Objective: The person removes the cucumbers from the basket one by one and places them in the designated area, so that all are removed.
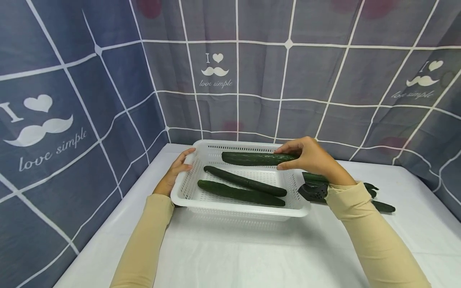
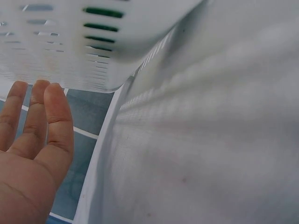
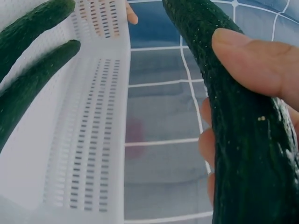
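Note:
In the head view, my right hand (image 1: 306,158) grips a dark green cucumber (image 1: 248,159) near its right end, thumb on the near side. The right wrist view shows the thumb pressing this cucumber (image 3: 247,140) and fingertips behind it. It is held over the back of a white plastic basket (image 1: 245,211) with slotted walls. Two more cucumbers, a thinner one (image 1: 245,182) and a front one (image 1: 241,194), lie in the basket. My left hand (image 1: 174,172) holds the basket's left rim, thumb over it. Its other fingers (image 2: 58,112) are against the outer wall.
Right of the basket, partly behind my right forearm, lie further green cucumbers (image 1: 383,207) and a dark perforated object (image 1: 313,193). A white cloth (image 1: 230,252) covers the table. Grey-blue checked curtains (image 1: 259,72) stand behind it and on the left.

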The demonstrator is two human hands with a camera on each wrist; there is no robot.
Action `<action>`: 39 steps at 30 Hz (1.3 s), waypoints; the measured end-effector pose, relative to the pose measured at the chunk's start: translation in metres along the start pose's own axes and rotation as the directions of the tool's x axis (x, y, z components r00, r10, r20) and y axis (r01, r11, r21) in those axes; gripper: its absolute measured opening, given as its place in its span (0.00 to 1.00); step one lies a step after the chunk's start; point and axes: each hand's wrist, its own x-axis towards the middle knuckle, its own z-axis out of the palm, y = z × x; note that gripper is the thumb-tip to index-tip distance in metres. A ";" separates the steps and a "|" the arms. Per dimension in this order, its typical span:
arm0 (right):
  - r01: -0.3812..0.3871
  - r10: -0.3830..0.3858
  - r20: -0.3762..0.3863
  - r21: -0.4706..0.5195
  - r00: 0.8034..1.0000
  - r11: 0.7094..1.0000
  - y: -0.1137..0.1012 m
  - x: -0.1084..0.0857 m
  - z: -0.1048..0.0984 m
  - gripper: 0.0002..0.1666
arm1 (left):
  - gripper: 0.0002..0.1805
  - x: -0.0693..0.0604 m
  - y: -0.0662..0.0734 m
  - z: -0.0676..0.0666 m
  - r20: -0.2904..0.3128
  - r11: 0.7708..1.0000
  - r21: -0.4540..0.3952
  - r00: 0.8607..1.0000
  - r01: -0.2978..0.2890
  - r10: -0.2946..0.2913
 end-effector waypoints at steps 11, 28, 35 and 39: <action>-0.001 -0.003 -0.077 -0.048 0.997 0.999 0.017 -0.032 -0.011 0.23 | 0.34 -0.001 -0.001 -0.001 0.008 1.000 -0.009 1.000 -0.021 0.021; -0.004 -0.008 -0.156 -0.073 0.988 0.997 0.048 -0.077 -0.028 0.20 | 0.33 0.000 0.000 0.000 0.009 1.000 -0.015 1.000 0.002 -0.001; -0.037 0.023 -0.168 -0.079 0.985 0.996 0.061 -0.093 -0.031 0.21 | 0.32 -0.001 0.001 0.000 -0.001 1.000 -0.012 1.000 -0.010 0.010; -0.034 0.018 -0.177 -0.088 0.984 0.996 0.068 -0.100 -0.031 0.21 | 0.33 -0.001 0.000 0.001 0.000 1.000 -0.005 1.000 -0.015 0.015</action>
